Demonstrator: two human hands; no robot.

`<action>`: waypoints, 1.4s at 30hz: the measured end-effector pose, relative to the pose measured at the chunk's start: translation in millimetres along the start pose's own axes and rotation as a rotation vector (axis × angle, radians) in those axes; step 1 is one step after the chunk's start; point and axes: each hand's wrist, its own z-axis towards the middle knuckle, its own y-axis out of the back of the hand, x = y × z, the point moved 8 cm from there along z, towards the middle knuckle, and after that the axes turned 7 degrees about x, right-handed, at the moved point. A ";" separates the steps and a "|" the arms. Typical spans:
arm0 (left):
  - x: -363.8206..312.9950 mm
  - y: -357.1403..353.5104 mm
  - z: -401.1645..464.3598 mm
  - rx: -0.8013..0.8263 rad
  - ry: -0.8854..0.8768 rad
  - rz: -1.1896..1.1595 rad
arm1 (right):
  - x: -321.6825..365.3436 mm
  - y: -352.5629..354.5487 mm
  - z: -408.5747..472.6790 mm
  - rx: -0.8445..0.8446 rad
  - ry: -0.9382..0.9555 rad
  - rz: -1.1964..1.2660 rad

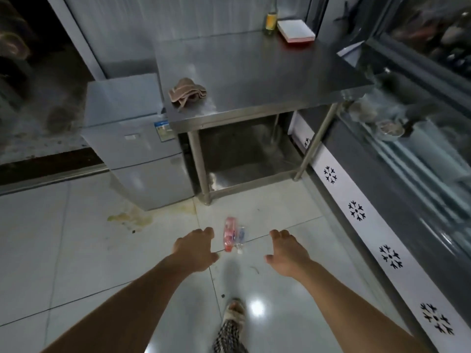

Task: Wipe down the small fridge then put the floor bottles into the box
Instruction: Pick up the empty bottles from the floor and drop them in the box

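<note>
Bottles on floor between left hand and right hand, both spread, holding nothing. Probably light, thin plastic, slippery; best taken round mid-body. Box not in view.

Commercial kitchen: steel prep table, display chiller

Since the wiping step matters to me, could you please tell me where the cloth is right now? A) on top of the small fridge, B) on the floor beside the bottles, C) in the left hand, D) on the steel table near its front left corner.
D: the crumpled cloth lies on the steel table near its front left corner, and both hands are empty.
</note>
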 end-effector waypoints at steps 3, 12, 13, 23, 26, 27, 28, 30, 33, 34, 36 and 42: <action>2.3 -1.8 58.0 -0.012 0.000 -0.060 | -4.5 -3.2 56.2 0.040 -0.018 0.028; 36.9 -75.1 228.9 0.113 0.054 -0.132 | -34.5 -73.8 219.4 0.112 -0.114 0.185; 42.0 -86.9 250.4 0.116 0.056 -0.134 | -38.2 -87.5 239.2 0.112 -0.127 0.209; 85.8 -255.3 456.6 0.225 0.011 -0.089 | -63.8 -256.3 432.5 0.039 -0.202 0.325; 100.4 -299.0 507.3 0.238 0.053 -0.146 | -74.5 -295.5 484.9 -0.042 -0.231 0.396; 102.7 -310.5 522.6 0.228 0.053 -0.154 | -78.1 -306.2 501.4 -0.070 -0.240 0.417; 103.3 -320.5 537.0 0.213 0.046 -0.159 | -81.6 -316.3 516.9 -0.092 -0.247 0.430; 102.9 -336.8 562.7 0.177 0.026 -0.178 | -87.1 -335.3 544.9 -0.122 -0.258 0.445; 102.8 -357.7 594.7 0.145 0.046 -0.285 | -94.4 -361.3 575.9 -0.145 -0.264 0.440; 103.3 -364.0 603.1 0.142 0.064 -0.332 | -96.1 -367.7 583.1 -0.155 -0.263 0.437; 104.7 -374.6 616.3 0.132 0.101 -0.400 | -98.0 -376.6 593.3 -0.183 -0.244 0.447; 106.8 -389.6 631.2 0.110 0.156 -0.498 | -98.3 -382.5 601.9 -0.222 -0.206 0.523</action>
